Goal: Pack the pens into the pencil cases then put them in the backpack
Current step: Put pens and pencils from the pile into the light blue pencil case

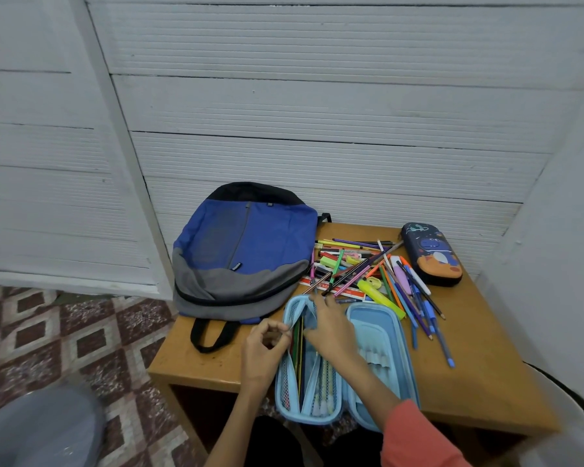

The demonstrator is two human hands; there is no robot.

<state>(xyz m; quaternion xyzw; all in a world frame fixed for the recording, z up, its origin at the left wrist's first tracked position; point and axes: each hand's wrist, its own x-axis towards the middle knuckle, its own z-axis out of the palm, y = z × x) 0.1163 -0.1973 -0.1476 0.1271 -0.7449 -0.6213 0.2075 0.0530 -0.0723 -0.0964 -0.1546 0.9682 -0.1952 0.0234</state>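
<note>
Light-blue pencil case lies opened flat at the near edge of the table, its near end overhanging the edge. My left hand has its fingers curled, thumb and forefinger pinching the rim of the case's left half. My right hand reaches across the case with its fingertips at the far end of the centre flap. They are blurred, so I cannot tell whether they grip a pen or only touch the flap. The loose pens lie in a crossed heap just beyond the case. Some are already in the left half, lying lengthwise beside the mesh pocket. The second, dark pencil case sits closed at the far right. The backpack lies flat at the left, and its zips look closed. Risks: the overhang could tip the case off the table if I load the near end or lean on it. Drawing one pen out of the crossed heap may drag its neighbours, and round barrels roll, so those nearest the right edge are most at risk. Materials: the blue case is a moulded semi-rigid shell with rounded corners and soft fabric dividers. The backpack is limp woven cloth, and the table is smooth varnished wood, so nothing grips.
</note>
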